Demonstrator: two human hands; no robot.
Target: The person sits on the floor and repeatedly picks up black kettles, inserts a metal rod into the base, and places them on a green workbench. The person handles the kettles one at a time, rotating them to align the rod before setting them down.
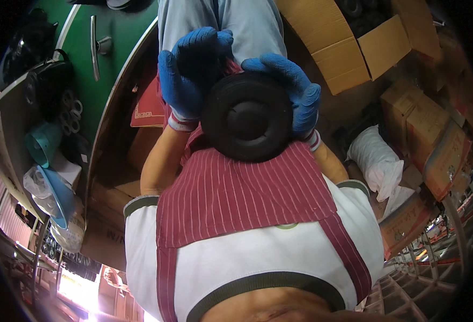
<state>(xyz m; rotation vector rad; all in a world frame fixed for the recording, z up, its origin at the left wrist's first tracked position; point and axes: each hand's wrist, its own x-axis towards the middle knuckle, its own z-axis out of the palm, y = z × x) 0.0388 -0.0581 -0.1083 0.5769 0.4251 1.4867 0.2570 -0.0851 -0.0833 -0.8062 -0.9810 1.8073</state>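
Observation:
A thick black disc (247,117), wheel-like with a raised round centre, is tilted towards me in front of my apron. My left hand (189,75), in a blue knit glove, is cupped open at the disc's upper left. Its fingers curve away from the disc and its thumb stands apart; the palm is in shadow. My right hand (295,94), gloved alike, lies against the disc's upper right edge with fingers bent along the far rim. The disc hides part of that palm. My maroon striped apron (244,193) spreads below the disc.
On my left stands a green-topped table (122,40) carrying a metal handle (94,48), pale rings (71,111) and a teal cup (43,144). An open carton (341,59) is at the far right. Stacked boxes (424,121) and a white sack (373,158) sit nearer on that side.

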